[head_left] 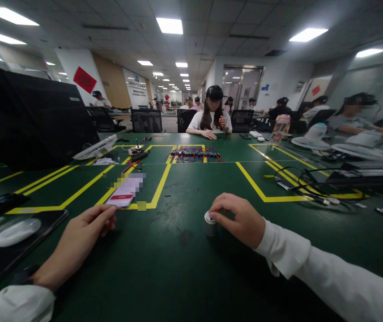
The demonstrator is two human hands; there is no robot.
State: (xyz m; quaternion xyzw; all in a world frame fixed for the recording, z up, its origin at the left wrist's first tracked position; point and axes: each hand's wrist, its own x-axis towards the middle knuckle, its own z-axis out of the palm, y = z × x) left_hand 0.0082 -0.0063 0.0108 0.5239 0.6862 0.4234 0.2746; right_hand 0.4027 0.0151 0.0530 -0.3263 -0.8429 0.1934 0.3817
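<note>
A small grey cylinder (210, 229) with a white rim stands upright on the green table in front of me. Thumb and fingers of my right hand (241, 219) are pinched together at the right side of its top, seemingly touching the rim. Whatever may be between those fingertips is hidden. My left hand (86, 228) hovers low over the table, its fingertips pressed together; I cannot make out anything in them. Just beyond these fingertips lies a phone (121, 197) with a lit, partly blurred screen.
Tangled red and blue wires (194, 154) lie farther back inside yellow tape. A white mouse (17, 232) sits on a dark pad at left. Black cables (307, 183) and a pink bottle (280, 129) are at right. Another person (211, 116) sits opposite.
</note>
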